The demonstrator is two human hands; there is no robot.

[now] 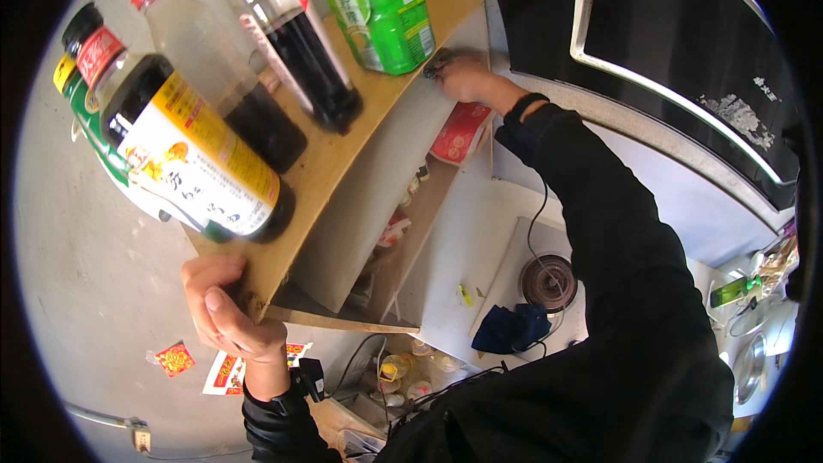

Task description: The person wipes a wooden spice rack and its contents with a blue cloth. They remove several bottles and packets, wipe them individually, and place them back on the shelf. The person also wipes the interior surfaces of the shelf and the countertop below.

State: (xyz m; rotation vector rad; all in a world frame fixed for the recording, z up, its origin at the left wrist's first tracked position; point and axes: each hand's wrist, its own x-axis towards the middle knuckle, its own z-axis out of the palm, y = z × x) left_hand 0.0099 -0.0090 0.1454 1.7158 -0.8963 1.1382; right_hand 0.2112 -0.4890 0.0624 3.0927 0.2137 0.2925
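My left hand (230, 315) curls its fingers round the near left corner of a wooden shelf (343, 173). At the shelf's far right end, my right hand (471, 83) is closed on a dark grey crumpled wad (437, 63), cloth or scourer, pressed at the board's edge. Close beside it stands a green plastic bottle (377, 9). Farther left on the top board are a clear bottle half full of dark liquid (313, 69), a red-capped bottle (257, 124) and a soy sauce bottle (201, 154) with a white and yellow label. A green bottle (90, 111) is partly hidden behind it.
Below the top board, a lower compartment holds a red packet (460, 131) and small items. A white counter carries a round hotplate (549, 281) and a dark blue cloth (510, 328). Black glossy panels (677, 51) stand at right. Jars (399, 369) sit low down.
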